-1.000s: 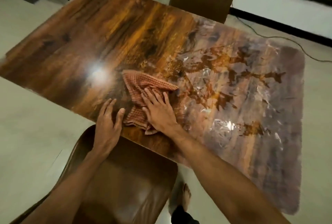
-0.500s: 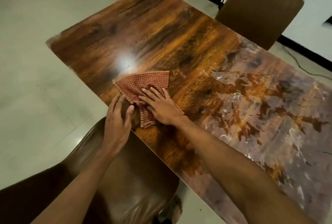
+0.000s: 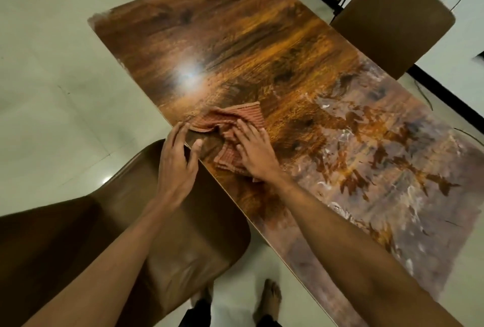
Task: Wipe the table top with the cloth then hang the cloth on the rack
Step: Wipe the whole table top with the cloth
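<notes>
Right grip (image 3: pixel 254 154) flat, pressing cloth (image 3: pixel 247 115) on table (image 3: pixel 235 38)

The right hand (image 3: pixel 252 151) hides the middle of the crumpled red checked cloth (image 3: pixel 246 115), whose weave is blurred. The glossy wood-grain surface (image 3: pixel 235 38) runs off the right edge. The near brown leather chair (image 3: pixel 209 235) is cut off left and below. Whether the fingers (image 3: pixel 179 130) of the left hand (image 3: pixel 175 166) touch the cloth is unclear.

Dim warm light — bright glare spot on table (image 3: pixel 235 46); motion blur, wide-angle bending at edges.
</notes>
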Action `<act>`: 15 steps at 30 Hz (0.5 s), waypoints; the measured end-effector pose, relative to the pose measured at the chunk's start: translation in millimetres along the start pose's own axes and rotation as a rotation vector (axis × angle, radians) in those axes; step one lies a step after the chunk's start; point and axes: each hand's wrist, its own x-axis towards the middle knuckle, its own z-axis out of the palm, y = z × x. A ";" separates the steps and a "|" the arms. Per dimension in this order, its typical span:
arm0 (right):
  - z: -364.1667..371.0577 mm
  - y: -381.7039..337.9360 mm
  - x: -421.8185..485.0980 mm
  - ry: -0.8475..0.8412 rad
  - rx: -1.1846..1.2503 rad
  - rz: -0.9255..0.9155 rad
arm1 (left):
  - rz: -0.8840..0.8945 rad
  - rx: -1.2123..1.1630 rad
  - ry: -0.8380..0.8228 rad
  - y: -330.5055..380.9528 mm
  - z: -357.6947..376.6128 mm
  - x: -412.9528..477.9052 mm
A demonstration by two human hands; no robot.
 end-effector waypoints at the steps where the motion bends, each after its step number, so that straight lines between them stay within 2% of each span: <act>1: -4.6 17.5 -7.6 0.017 0.030 0.085 | -0.002 -0.001 0.000 4.8 4.9 -5.6; 3: -5.2 27.6 -32.0 0.031 0.036 0.181 | -0.013 0.003 0.010 17.1 17.3 -20.6; 4: 1.8 18.2 -45.2 0.026 0.008 0.146 | -0.018 0.001 0.012 23.1 23.5 -27.5; 7: 29.9 2.5 -94.9 -0.023 -0.060 -0.185 | -0.013 0.017 0.020 49.7 50.9 -50.8; 9: 28.1 40.0 -113.9 0.022 -0.031 -0.295 | -0.025 0.050 0.047 69.4 74.3 -69.5; 10: 24.5 70.6 -120.5 0.042 -0.036 -0.268 | -0.048 0.071 0.057 80.9 87.2 -81.7; 13: 2.4 158.3 -135.4 0.056 -0.036 -0.019 | -0.108 0.093 0.033 112.2 115.7 -112.7; 15: -3.7 186.4 -141.2 0.088 -0.014 0.057 | -0.125 0.085 0.036 133.9 133.4 -128.0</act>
